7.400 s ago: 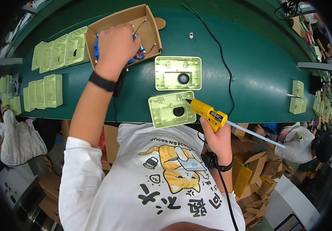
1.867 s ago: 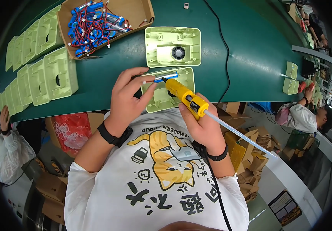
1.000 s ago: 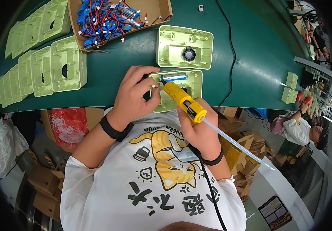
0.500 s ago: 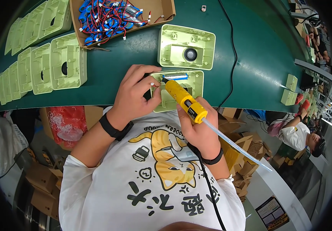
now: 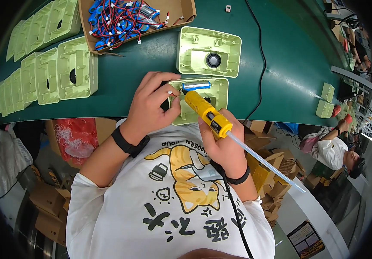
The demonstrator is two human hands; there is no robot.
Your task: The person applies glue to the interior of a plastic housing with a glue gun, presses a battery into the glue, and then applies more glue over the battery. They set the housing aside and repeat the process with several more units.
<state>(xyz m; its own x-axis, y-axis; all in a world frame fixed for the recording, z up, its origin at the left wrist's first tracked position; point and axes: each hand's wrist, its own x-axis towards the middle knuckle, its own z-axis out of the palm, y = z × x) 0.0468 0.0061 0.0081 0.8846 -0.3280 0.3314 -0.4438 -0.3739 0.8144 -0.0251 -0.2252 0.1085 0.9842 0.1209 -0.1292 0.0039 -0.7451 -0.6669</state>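
Observation:
My right hand (image 5: 227,140) is wrapped round a yellow hot glue gun (image 5: 203,111), a long translucent glue stick (image 5: 265,162) jutting from its back end. The gun's dark nozzle points into a pale green plastic housing (image 5: 223,93) at the table's near edge, by the left end of a blue cylindrical battery (image 5: 196,85) lying along the far wall. At the housing's left corner, the curled fingers of my left hand (image 5: 153,101) pinch the battery's lead, whose small white plug (image 5: 170,92) shows at the fingertips. Gun and fingers hide part of the housing's inside.
Another green housing with a round black speaker (image 5: 213,61) lies just beyond. A cardboard box (image 5: 181,17) of wired blue batteries stands far left of it. Stacked green housings (image 5: 77,73) line the left. A black cable (image 5: 261,56) crosses the table on the right.
The glue gun's tip has shifted very slightly to the left. Both hands keep their holds, and the housing stays in place.

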